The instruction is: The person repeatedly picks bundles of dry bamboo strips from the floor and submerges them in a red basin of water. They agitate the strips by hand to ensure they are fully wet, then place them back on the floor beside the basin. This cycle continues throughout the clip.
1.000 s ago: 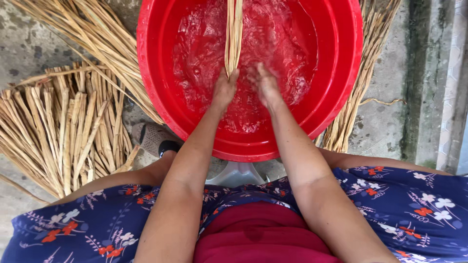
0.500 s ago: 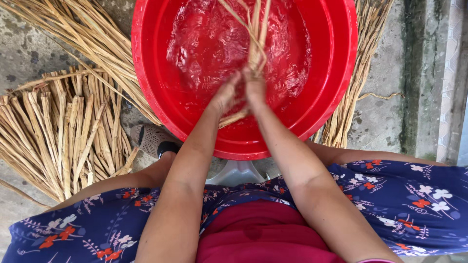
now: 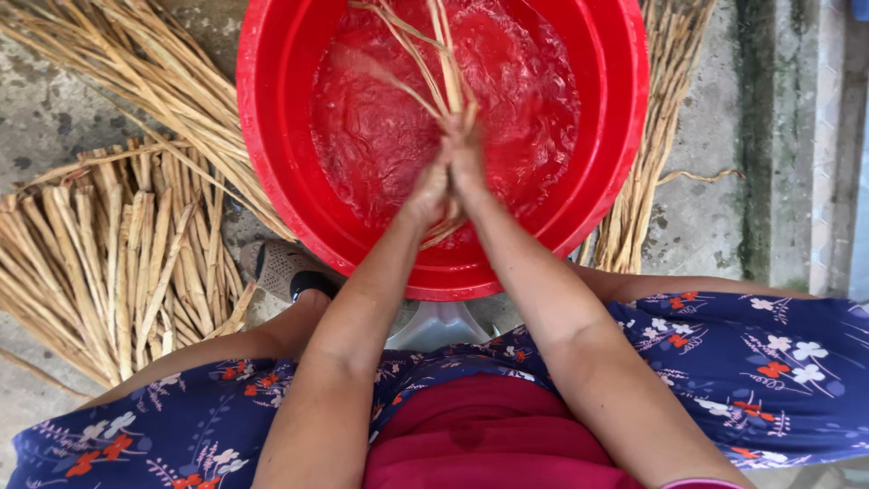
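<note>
Hands (image 3: pixel 448 177) gripping wet fibrous reed strips (image 3: pixel 433 68), round glossy red plastic basin (image 3: pixel 290 181)

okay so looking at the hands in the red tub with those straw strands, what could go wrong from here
1. Both hands, left hand and right hand, clamp the wet strands together; the loose ends fan apart, so some could slip free or snap.
2. The water in the red basin is churning, so it may splash onto the dry bundle lying close beside it on the concrete.
</note>
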Action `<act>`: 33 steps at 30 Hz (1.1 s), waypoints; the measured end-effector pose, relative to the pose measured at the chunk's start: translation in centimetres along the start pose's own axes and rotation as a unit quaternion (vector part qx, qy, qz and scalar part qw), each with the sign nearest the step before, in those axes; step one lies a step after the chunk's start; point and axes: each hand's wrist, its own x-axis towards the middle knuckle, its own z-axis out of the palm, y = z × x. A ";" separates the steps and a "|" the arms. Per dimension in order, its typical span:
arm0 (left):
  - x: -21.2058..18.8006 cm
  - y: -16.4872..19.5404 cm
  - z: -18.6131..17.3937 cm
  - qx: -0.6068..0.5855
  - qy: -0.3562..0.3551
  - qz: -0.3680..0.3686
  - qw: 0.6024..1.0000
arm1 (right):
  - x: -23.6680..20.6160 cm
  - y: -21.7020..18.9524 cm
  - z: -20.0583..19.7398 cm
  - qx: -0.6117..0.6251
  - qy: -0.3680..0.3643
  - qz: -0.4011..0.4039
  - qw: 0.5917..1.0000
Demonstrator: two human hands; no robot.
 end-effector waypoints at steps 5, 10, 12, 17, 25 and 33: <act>-0.4 2.1 -1.4 0.067 0.019 0.080 0.994 | -2.2 0.8 4.4 0.018 -0.013 0.126 0.992; -0.2 -0.7 0.4 0.079 0.013 0.060 0.995 | 0.8 -0.1 -1.5 -0.484 0.000 -0.179 0.857; 0.4 -1.6 0.8 0.138 0.047 0.083 0.986 | 1.8 -0.1 -3.2 -0.525 0.014 -0.189 0.830; 0.8 -0.6 0.0 0.331 0.094 0.112 0.932 | 2.7 -2.4 -3.6 -0.291 -0.109 0.067 0.948; -3.3 -3.1 0.7 0.761 -0.108 -0.003 0.640 | 3.4 -1.8 -6.0 -0.221 -0.116 0.085 0.965; 0.6 1.5 -2.4 0.150 -0.064 0.013 0.987 | 1.4 0.5 -1.4 -0.214 -0.011 0.058 0.975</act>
